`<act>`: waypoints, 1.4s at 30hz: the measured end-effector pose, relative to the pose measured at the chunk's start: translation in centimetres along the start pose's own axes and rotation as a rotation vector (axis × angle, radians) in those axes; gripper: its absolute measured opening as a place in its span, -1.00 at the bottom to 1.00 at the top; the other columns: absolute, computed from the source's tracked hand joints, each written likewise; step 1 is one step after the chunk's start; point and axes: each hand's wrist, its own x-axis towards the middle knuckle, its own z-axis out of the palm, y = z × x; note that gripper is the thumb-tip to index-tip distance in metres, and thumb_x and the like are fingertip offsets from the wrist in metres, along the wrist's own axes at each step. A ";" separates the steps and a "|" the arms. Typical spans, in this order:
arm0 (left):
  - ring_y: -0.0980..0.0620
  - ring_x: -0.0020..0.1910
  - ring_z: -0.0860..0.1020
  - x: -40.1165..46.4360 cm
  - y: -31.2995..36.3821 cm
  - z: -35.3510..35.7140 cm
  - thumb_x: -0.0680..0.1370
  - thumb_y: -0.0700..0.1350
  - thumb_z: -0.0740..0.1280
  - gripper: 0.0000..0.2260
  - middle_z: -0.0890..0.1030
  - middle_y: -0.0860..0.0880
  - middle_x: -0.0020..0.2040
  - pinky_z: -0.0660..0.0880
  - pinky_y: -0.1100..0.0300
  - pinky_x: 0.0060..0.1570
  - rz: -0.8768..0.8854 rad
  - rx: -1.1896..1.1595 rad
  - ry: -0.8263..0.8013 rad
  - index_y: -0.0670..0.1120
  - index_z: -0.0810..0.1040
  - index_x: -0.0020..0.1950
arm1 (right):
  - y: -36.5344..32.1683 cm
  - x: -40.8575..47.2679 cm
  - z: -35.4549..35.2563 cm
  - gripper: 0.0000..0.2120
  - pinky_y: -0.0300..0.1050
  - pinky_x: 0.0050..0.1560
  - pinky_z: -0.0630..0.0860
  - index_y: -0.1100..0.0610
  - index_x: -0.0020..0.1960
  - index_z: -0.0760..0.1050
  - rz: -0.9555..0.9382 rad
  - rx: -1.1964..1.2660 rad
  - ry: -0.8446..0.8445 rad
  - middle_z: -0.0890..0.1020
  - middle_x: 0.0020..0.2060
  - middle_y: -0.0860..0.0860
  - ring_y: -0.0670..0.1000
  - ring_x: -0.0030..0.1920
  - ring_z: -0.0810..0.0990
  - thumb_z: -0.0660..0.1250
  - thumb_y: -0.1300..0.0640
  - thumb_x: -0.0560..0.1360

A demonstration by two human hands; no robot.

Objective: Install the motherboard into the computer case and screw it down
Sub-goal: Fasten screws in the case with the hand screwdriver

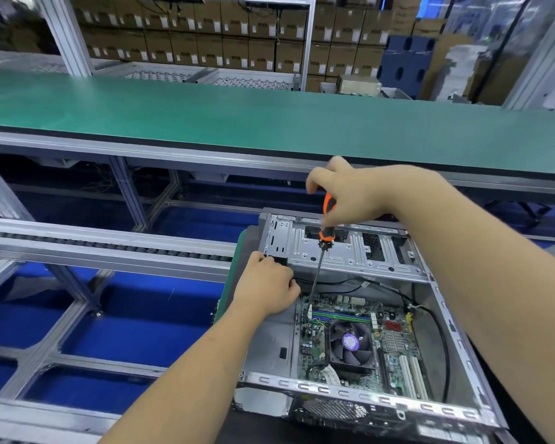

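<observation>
Long green-topped conveyor bench point(269, 116) runs across the far side; nearer, an open grey sheet-metal computer case point(343, 251) lies on its side on a dark mat at right. Green printed-circuit motherboard point(394, 344) with a black fan cooler point(350, 344) already sits flat on the case floor, near-right of the silver drive cage. Right hand point(350, 193) is curled round the handle of the orange-and-black long-shaft screwdriver point(326, 232), shaft slanting down and left, tip at the board's far-left corner. Left hand point(266, 290) fingers are curled at the case's left wall right beside the shaft; whether they pinch a screw, the black cable or steady the tip, cannot tell. Step looks like driving the far-left mounting screw. To do it well: bring the shaft closer to upright over the hole, press lightly down, keep the tip seated, hold the cable clear, snug but not overtight, so the bit doesn't slip onto the board.
</observation>
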 end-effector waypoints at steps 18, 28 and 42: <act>-0.02 -0.23 0.48 0.0 0.0 0.0 0.57 0.07 0.05 -0.64 0.55 0.02 -0.33 0.28 0.05 0.14 -0.010 -0.032 -0.008 -0.02 0.52 -0.27 | -0.1 0.0 0.2 -0.70 -0.06 -0.28 0.48 0.08 0.11 0.38 0.029 -0.010 0.026 0.51 -0.03 0.00 0.00 -0.28 0.55 0.35 -0.11 0.59; -0.01 -0.23 0.46 0.0 0.1 -0.3 0.58 0.06 0.04 -0.64 0.53 0.03 -0.34 0.27 0.06 0.15 -0.017 -0.057 -0.026 -0.03 0.50 -0.28 | -0.7 0.5 0.6 -0.83 0.02 0.02 0.53 0.08 0.07 0.49 -0.059 0.027 0.104 0.59 -0.03 0.00 0.11 0.01 0.57 0.40 0.02 0.58; 0.11 -0.24 0.52 0.5 1.6 -2.7 0.61 -0.02 0.24 -0.84 0.59 0.09 -0.22 0.42 0.25 -0.15 -0.245 -0.749 0.014 0.03 0.59 -0.08 | 0.8 -0.1 6.6 -0.73 -0.30 -0.41 0.40 -0.10 0.17 0.37 0.068 0.727 0.615 0.53 -0.10 -0.09 -0.07 -0.34 0.57 0.42 0.02 0.58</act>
